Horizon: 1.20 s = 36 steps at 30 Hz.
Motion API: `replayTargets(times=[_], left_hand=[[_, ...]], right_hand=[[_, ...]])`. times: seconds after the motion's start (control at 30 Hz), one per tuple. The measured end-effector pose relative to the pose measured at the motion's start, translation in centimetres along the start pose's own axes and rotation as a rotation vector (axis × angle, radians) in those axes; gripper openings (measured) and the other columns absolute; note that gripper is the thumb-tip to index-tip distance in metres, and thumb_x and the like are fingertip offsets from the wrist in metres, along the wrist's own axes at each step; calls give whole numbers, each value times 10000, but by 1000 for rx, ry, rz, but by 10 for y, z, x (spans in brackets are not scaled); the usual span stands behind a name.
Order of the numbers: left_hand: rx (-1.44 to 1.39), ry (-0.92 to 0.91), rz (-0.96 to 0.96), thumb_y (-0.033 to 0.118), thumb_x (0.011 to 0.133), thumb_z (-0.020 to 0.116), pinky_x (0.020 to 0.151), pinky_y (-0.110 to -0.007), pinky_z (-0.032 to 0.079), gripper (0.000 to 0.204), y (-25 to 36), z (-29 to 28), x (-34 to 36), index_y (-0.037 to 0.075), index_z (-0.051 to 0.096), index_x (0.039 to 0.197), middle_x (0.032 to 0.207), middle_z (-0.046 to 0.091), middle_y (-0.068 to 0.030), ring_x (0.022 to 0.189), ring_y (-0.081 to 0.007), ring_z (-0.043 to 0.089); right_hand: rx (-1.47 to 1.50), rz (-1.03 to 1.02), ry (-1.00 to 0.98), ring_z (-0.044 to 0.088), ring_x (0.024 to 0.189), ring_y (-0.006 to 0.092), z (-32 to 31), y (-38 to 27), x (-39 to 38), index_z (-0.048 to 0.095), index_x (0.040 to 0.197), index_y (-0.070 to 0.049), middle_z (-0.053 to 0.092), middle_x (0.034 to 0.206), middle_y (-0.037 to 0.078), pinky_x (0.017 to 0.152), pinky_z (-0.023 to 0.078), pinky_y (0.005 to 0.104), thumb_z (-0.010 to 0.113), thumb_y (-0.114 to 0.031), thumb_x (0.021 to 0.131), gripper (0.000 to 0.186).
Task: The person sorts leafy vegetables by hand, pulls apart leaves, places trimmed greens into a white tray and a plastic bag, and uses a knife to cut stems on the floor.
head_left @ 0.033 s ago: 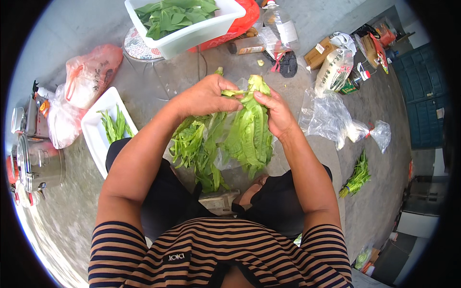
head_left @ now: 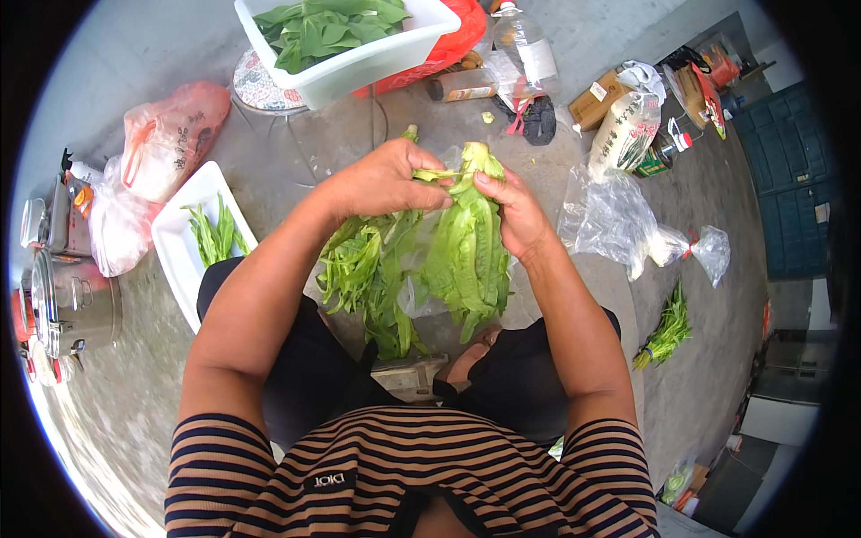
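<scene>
A head of leafy lettuce [head_left: 465,251] hangs upright, stem end on top, gripped by my right hand [head_left: 509,211] around its upper right side. At the stem, the closed fingers of my left hand [head_left: 395,179] pinch a small pale leaf [head_left: 435,174]. Loose lettuce leaves [head_left: 354,278] lie below and left of the head, on clear plastic [head_left: 414,296]. Part of this pile is hidden behind my left arm.
A white tray [head_left: 169,242] with greens sits left, beside pink bags [head_left: 170,143] and steel pots [head_left: 81,314]. Above, a white tub [head_left: 314,90] of leaves rests on a stool. Rightward lie bottles [head_left: 525,58], sacks [head_left: 628,130], plastic bags [head_left: 610,229] and tied greens [head_left: 664,332].
The lettuce head in my hands has dropped very slightly. Everything else looks the same.
</scene>
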<state>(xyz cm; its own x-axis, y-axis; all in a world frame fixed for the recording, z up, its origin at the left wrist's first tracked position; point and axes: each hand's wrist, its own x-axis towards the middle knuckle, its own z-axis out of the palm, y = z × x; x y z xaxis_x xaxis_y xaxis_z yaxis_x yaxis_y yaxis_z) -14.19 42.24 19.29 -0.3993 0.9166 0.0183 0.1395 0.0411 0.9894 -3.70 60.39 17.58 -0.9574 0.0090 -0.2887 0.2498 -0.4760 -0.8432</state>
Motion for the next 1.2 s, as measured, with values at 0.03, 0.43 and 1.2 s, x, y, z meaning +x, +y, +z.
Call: replayTargets(times=[0.03,0.43,1.2], left_hand=[[-11,-14,-40,117,747,678,596,-236,434,168,2,-3,-3,-4,652,860,684,597,22,648,-43,504],[941,318,195,505,763,596,907,-397,425,650,-66,-14,-8,30,516,1201,1162,557,-193,1035,-362,546],[-14,152,-116,266,879,577,557,-209,390,256,-26,5,16,28,572,784,679,504,49,602,-31,440]], right_hand=[[8,29,-23,575,898,148,0,2,0,443,1241,-9,578,1040,80,797,475,292,594,-136,832,454],[148,-152,-160,511,989,287,-8,-10,2,431,1197,-46,518,1028,134,924,412,438,621,-265,798,493],[-287,-335,152,571,902,169,4,-7,16,479,1186,-24,604,1020,88,814,463,304,639,26,738,478]])
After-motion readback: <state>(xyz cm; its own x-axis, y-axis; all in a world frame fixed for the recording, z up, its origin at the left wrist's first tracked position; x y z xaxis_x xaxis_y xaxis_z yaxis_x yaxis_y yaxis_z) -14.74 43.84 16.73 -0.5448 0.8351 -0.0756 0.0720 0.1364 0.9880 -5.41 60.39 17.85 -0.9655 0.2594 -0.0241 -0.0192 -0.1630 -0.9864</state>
